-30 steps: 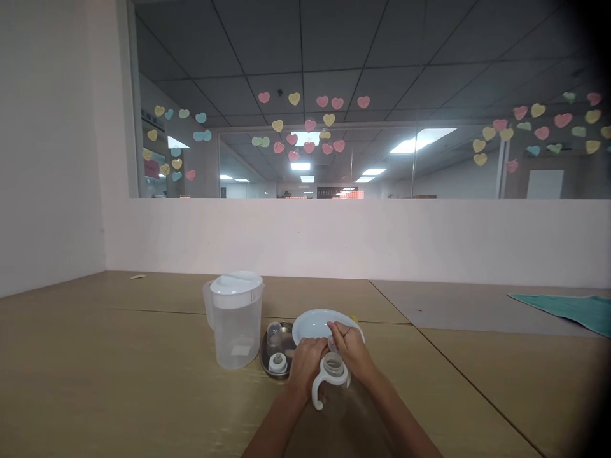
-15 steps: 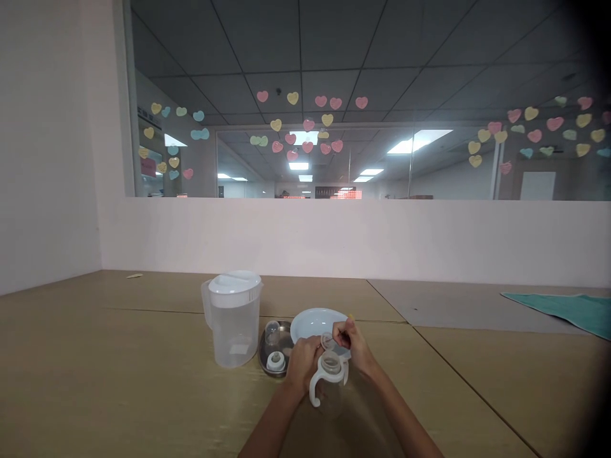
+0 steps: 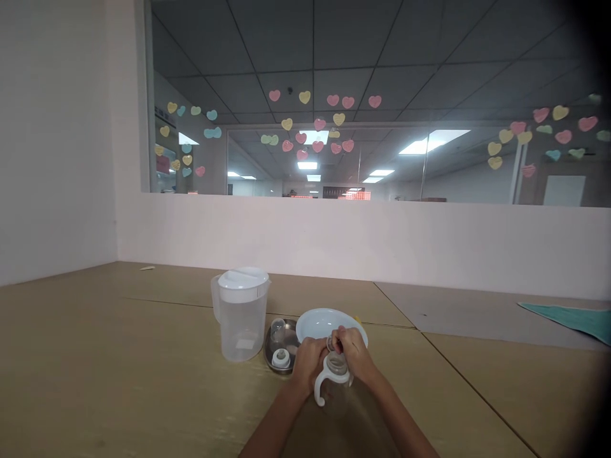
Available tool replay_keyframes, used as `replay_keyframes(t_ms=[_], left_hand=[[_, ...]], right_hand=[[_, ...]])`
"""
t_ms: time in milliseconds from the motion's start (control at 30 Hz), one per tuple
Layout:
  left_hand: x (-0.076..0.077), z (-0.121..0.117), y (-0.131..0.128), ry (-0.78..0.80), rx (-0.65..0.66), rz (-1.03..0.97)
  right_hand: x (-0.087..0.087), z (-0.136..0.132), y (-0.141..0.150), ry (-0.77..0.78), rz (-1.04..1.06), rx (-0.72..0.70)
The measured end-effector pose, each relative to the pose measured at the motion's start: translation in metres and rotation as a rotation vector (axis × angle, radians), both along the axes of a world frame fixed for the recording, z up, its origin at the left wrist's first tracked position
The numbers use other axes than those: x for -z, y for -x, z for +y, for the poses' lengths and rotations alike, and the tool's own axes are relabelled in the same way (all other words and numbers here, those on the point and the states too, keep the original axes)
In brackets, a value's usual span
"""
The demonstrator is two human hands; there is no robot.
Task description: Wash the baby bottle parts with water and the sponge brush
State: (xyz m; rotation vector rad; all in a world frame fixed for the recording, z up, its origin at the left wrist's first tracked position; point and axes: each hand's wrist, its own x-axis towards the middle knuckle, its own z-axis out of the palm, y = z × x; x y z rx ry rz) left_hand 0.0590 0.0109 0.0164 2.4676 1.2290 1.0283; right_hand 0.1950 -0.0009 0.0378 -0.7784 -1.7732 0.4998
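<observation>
Handled baby bottle [image 3: 335, 389] held by left hand [image 3: 308, 367] — fingers [image 3: 308, 350] curled, close against its neck. Right hand [image 3: 356, 355]: fingertips [image 3: 340, 336] pressed together, pinching small clear ring [image 3: 330, 343] just above the bottle. Pale blue bowl [image 3: 319, 321] seen just behind the fingers; steel tray [image 3: 268, 351] with white collar [image 3: 281, 359] and clear cap [image 3: 277, 331] just left — plastic pitcher [image 3: 243, 324] beyond.
</observation>
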Motion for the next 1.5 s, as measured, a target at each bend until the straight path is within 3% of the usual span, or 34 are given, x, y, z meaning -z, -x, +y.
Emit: replay_keyframes(t_ms=[400,833,1333,1500], left_hand=[[0.006,0.002,-0.002,0.007,-0.058,0.012],[-0.001,-0.008,0.003,-0.022,-0.061,-0.076],[-0.008,-0.014,0.001,-0.005,-0.031,-0.050],[-0.007,-0.014,0.002,-0.014,-0.041,-0.042]], right_hand=[[-0.006,-0.004,0.003,-0.002,-0.074,0.091],[-0.010,-0.013,-0.005,-0.024,-0.089,-0.049],[-0.013,-0.012,-0.007,-0.032,0.021,-0.022],[-0.012,-0.009,-0.007,0.101,0.119,-0.089]])
